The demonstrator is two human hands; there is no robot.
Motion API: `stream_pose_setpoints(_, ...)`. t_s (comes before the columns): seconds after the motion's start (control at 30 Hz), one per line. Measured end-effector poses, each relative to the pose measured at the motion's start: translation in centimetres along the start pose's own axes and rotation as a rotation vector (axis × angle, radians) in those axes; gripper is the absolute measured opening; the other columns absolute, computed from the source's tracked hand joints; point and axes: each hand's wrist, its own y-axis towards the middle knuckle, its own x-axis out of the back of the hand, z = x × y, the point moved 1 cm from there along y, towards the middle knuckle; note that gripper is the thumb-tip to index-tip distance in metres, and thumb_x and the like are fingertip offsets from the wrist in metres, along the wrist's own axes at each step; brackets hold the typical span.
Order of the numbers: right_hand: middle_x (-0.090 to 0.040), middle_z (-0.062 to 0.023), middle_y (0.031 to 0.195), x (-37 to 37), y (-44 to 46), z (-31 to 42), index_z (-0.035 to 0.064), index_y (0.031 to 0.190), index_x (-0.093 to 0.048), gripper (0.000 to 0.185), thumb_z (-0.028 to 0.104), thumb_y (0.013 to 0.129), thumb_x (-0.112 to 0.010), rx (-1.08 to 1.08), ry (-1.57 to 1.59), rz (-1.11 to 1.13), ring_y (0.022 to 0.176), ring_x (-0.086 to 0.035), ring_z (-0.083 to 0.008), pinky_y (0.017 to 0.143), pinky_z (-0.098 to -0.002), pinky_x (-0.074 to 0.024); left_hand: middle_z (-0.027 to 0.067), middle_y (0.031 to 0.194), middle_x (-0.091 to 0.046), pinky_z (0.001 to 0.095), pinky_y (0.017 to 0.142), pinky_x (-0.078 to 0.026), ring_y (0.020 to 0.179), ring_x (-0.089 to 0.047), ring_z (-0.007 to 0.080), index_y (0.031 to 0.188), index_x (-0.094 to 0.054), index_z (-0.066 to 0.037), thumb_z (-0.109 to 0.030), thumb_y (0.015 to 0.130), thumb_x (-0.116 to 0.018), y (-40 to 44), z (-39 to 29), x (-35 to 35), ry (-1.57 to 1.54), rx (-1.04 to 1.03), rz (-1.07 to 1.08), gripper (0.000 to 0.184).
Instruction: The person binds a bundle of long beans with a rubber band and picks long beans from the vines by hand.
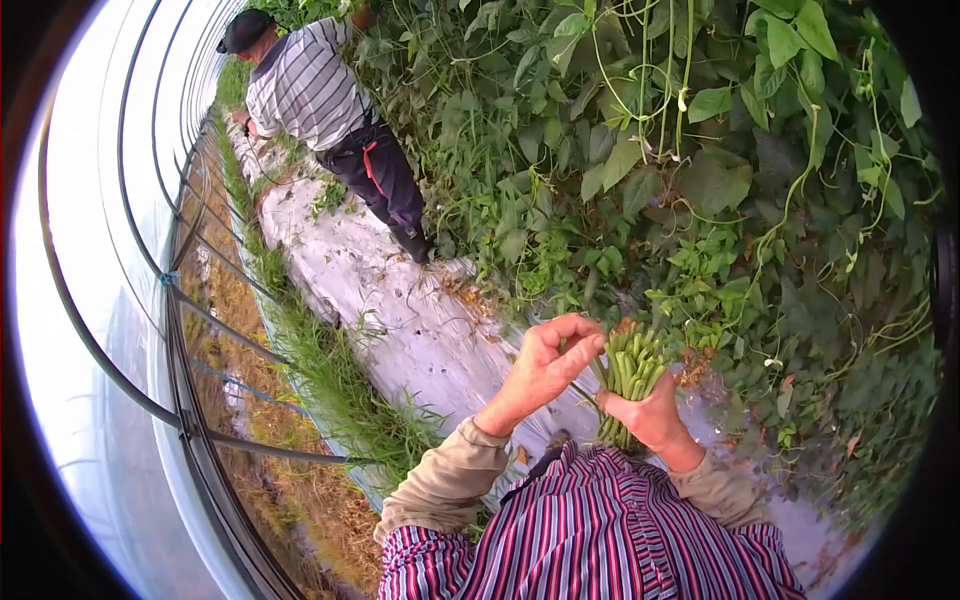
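From where I stand, a good part of the gathering looks done: a thick bundle of long, slender green bean pods (632, 366) is upright in front of the person in the red, white and dark striped top (590, 530), its ends bunched closely together. The right hand (650, 412) is wrapped around it, thumb across the near side, fingers curled behind. That fistful seems nearly as much as one hand can manage, I'd say.

The left hand (548, 368) is up just beside the top of the bundle, thumb and forefinger brought close together. A thin dark strand shows below those fingertips, but I can't tell whether they pinch it, or whether it is a stem, a pod or a tie. I see no band clearly closed round the bundle, so to my eye the bunch looks collected but not evidently fastened; the gripped part is hidden from me.

Nor does the row look finished. Slim green pods (682, 100) hang from the tall wall of leafy green vines (720, 185), apart from the hands. Further along the pale plastic ground sheet (350, 270), another person in a grey-and-white striped shirt (310, 90) leans beside the same greenery, with a lowered hand near the ground.
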Motion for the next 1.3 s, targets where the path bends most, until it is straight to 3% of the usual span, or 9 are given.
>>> stream_pose_setpoints(0.2,-0.059,-0.0002,0.068,-4.0,0.6,-0.3,0.0008,0.079,-0.058,0.012,0.003,0.069,-0.065,0.029,0.003,-0.097,0.060,-0.053,-0.0088,0.053,-0.0280,-0.0419,-0.0033,0.072,-0.057,0.0204,0.054,-0.038,0.061,-0.049,0.0048,0.104,-0.062,-0.002,-0.023,0.089,-0.061,-1.4,0.8,2.2,-0.288,0.138,-0.105,0.025)
stream_pose_setpoints(0.3,-0.061,-0.0010,0.071,-5.5,1.0,-0.7,-0.0002,0.085,-0.060,0.016,0.001,0.070,-0.064,0.040,0.032,-0.103,0.064,-0.055,-0.0094,0.056,-0.0272,-0.0437,-0.0018,0.077,-0.058,0.0201,0.056,-0.039,0.062,-0.050,0.0057,0.107,-0.061,-0.001,-0.023,0.090,-0.060,-2.3,1.9,3.7,-0.357,0.109,0.020,0.027)
stream_pose_setpoints(0.67,-0.066,-0.0039,0.084,-8.3,1.9,0.5,-0.0014,0.093,-0.063,0.022,-0.004,0.071,-0.062,0.014,0.061,-0.036,0.077,-0.061,-0.0105,0.069,-0.0255,-0.0482,0.0023,0.080,-0.053,0.0228,0.060,-0.042,0.066,-0.049,0.0073,0.100,-0.060,0.005,-0.026,0.096,-0.048,-3.2,2.5,4.8,-0.220,-0.053,-0.142,0.033)
stream_pose_setpoints(0.77,-0.066,-0.0041,0.083,-8.2,2.1,0.1,-0.0016,0.091,-0.063,0.021,-0.003,0.070,-0.062,0.020,0.026,0.049,0.076,-0.061,-0.0105,0.067,-0.0260,-0.0479,0.0009,0.078,-0.057,0.0234,0.066,-0.041,0.072,-0.049,0.0086,0.100,-0.062,0.003,-0.026,0.097,-0.046,-4.2,2.4,4.7,-0.217,0.070,-0.251,0.033)
stream_pose_setpoints(0.9,-0.065,-0.0040,0.080,-7.8,1.9,-0.8,-0.0019,0.089,-0.062,0.018,0.000,0.071,-0.063,-0.002,-0.037,0.136,0.072,-0.061,-0.0108,0.063,-0.0270,-0.0471,-0.0054,0.078,-0.058,0.0197,0.054,-0.031,0.061,-0.038,0.0022,0.104,-0.065,-0.005,-0.025,0.095,-0.047,-4.9,2.6,3.5,-0.270,0.058,-0.376,0.029)
stream_pose_setpoints(1.0,-0.065,-0.0041,0.078,-7.7,1.5,-1.1,-0.0020,0.088,-0.062,0.017,0.002,0.072,-0.063,0.016,-0.027,0.180,0.071,-0.060,-0.0105,0.062,-0.0274,-0.0470,-0.0004,0.089,-0.062,0.0202,0.061,-0.040,0.069,-0.048,0.0040,0.108,-0.063,-0.003,-0.020,0.094,-0.045,-5.0,2.5,2.1,-0.259,0.039,-0.500,0.029)
stream_pose_setpoints(1.1,-0.065,-0.0048,0.079,-6.9,1.0,-0.8,-0.0018,0.089,-0.062,0.017,0.004,0.072,-0.064,0.029,0.001,0.189,0.073,-0.060,-0.0105,0.063,-0.0275,-0.0473,0.0086,0.103,-0.061,0.0259,0.086,-0.047,0.095,-0.058,0.0142,0.118,-0.053,0.002,-0.017,0.095,-0.041,-5.0,3.2,0.2,-0.469,0.003,-0.502,0.033)
stream_pose_setpoints(1.3,-0.066,-0.0068,0.085,-4.2,-0.1,-2.2,-0.0012,0.099,-0.059,0.028,0.006,0.073,-0.067,0.004,0.034,0.220,0.079,-0.062,-0.0124,0.069,-0.0277,-0.0486,0.0104,0.104,-0.061,0.0273,0.083,-0.048,0.092,-0.060,0.0157,0.123,-0.047,0.003,-0.017,0.097,-0.039,-5.2,3.1,-3.9,-0.489,-0.008,-0.611,0.033)
